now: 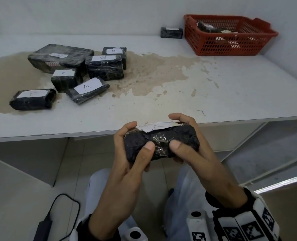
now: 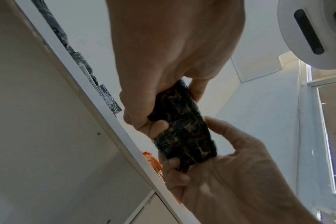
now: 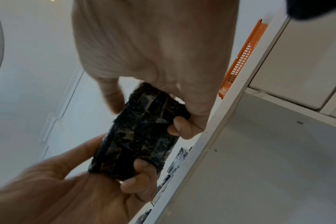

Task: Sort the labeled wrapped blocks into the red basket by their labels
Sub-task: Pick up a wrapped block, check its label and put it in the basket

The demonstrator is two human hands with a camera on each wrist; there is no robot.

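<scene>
Six black wrapped blocks (image 1: pixel 69 73) with white labels lie in a bunch on the left of the white table (image 1: pixel 231 94). In front of the table edge, the left hand (image 1: pixel 126 157) and the right hand (image 1: pixel 193 150) both grip one black block (image 1: pixel 161 141), thumbs on top. Far right, the red basket (image 1: pixel 229 36) holds more blocks, with one small block (image 1: pixel 171 32) just beside it.

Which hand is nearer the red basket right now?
Right. The right hand grips the end of the wrapped block on the side of the red basket; the left hand grips the far end.
</scene>
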